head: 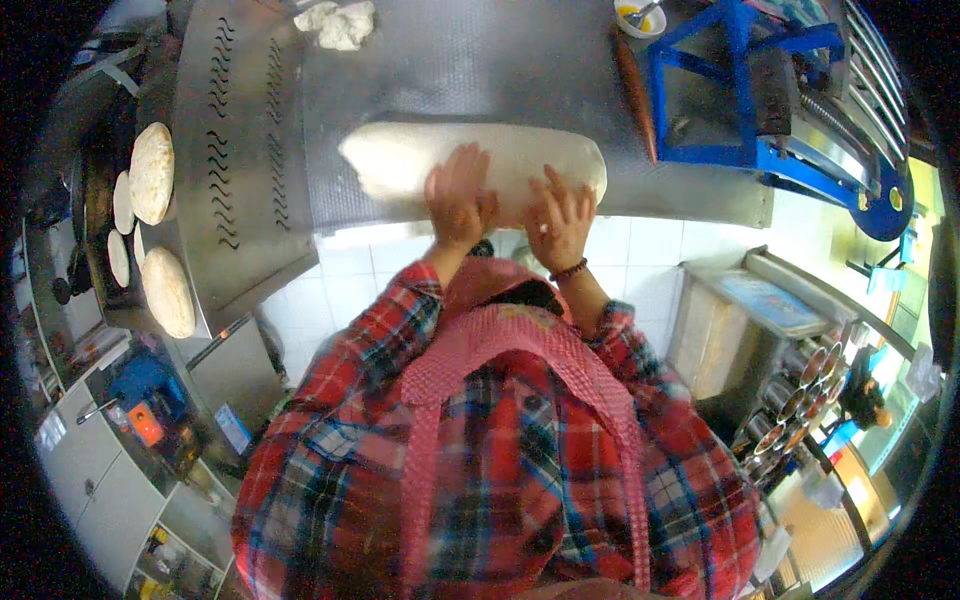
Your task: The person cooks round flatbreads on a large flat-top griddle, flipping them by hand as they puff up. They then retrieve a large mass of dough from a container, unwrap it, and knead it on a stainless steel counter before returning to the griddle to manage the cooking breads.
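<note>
A long, thick roll of pale dough (405, 161) lies crosswise at the near edge of a metal worktable (465, 67). My left hand (459, 191) rests on the middle of the dough with the palm down. Toward its right end, my right hand (559, 217) presses on the near side, fingers spread, a beaded bracelet at the wrist. Neither hand grips the dough; both touch its surface. A smaller torn lump of dough (345, 26) sits farther back on the left of the table.
A wooden rolling pin (636, 101) lies beside a blue metal frame (739, 82) at right. Behind it stands a white bowl (640, 16) with yellow liquid and a spoon. On the left, round flatbreads (151, 174) rest by a slotted metal griddle housing (240, 150). Metal canisters (795, 397) stand lower right.
</note>
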A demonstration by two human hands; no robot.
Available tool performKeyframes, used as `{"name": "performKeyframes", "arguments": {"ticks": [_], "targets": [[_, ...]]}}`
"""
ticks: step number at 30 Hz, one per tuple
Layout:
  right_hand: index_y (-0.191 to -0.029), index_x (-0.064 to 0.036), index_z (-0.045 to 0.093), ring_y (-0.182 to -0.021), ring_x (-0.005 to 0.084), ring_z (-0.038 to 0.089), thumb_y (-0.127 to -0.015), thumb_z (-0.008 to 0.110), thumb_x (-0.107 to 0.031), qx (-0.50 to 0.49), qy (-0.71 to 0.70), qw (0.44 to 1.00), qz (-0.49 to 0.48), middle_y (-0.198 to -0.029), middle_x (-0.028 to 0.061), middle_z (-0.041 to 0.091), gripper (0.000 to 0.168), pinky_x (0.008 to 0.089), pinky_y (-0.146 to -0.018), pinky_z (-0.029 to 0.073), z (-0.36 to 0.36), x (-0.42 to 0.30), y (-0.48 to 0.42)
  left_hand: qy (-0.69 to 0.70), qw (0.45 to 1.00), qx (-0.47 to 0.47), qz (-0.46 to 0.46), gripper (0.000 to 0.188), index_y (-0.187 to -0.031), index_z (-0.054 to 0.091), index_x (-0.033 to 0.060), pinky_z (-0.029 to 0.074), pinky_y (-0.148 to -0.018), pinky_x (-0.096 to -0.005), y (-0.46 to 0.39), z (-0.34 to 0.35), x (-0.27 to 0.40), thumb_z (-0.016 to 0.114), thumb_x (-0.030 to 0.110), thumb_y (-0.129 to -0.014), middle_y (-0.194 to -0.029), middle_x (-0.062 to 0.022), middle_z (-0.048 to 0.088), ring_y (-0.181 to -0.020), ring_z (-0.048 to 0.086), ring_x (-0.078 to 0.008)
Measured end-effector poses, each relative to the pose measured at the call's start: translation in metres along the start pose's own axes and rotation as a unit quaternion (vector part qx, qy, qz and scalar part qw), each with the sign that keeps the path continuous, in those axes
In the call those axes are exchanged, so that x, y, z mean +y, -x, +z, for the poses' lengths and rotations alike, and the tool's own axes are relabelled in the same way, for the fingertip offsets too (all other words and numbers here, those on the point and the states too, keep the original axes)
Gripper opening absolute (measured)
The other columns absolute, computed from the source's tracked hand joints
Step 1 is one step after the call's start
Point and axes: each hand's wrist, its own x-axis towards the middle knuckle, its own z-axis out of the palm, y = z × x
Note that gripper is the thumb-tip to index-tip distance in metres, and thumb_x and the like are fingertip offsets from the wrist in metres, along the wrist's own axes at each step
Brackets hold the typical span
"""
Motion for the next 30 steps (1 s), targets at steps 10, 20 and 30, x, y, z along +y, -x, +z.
{"name": "performKeyframes", "arguments": {"ticks": [10, 20, 30], "targets": [[-0.105, -0.019, 0.058, -0.097, 0.0250, 0.047, -0.077, 0.043, -0.030, -0.021, 0.054, 0.998, -0.036, -0.116, 0.0029, 0.053, 0.034, 0.0460, -0.093, 0.027, 0.062, 0.081, -0.047, 0.011, 0.998, -0.069, -0.004, 0.051, -0.122, 0.044, 0.0081, 0.023, -0.095, -0.0492, -0.062, 0.044, -0.014, 0.048, 0.025, -0.074, -0.129, -0.0110, 0.041, -0.118, 0.038, -0.0297], [-0.107, -0.019, 0.057, -0.107, 0.0294, 0.047, -0.082, 0.046, -0.027, -0.236, 0.180, 0.948, 0.118, -0.113, 0.0086, 0.055, 0.029, 0.0426, -0.091, 0.035, 0.124, 0.161, -0.200, -0.098, 0.970, -0.191, -0.115, 0.027, -0.090, 0.061, 0.0127, 0.038, -0.078, -0.0491, -0.224, 0.109, -0.062, 0.046, 0.030, -0.076, -0.093, -0.0075, 0.061, -0.086, 0.056, -0.0275], [-0.085, -0.012, 0.064, -0.090, 0.0274, 0.052, -0.077, 0.059, -0.019, -0.113, -0.092, 0.986, -0.080, -0.093, 0.0063, 0.060, 0.011, 0.0410, -0.088, 0.036, 0.032, 0.097, -0.087, 0.214, 0.912, -0.310, -0.164, 0.060, -0.103, 0.061, 0.0048, 0.042, -0.084, -0.0375, -0.237, 0.016, -0.113, 0.036, 0.056, -0.083, -0.097, -0.0160, 0.061, -0.095, 0.057, -0.0309]]}}
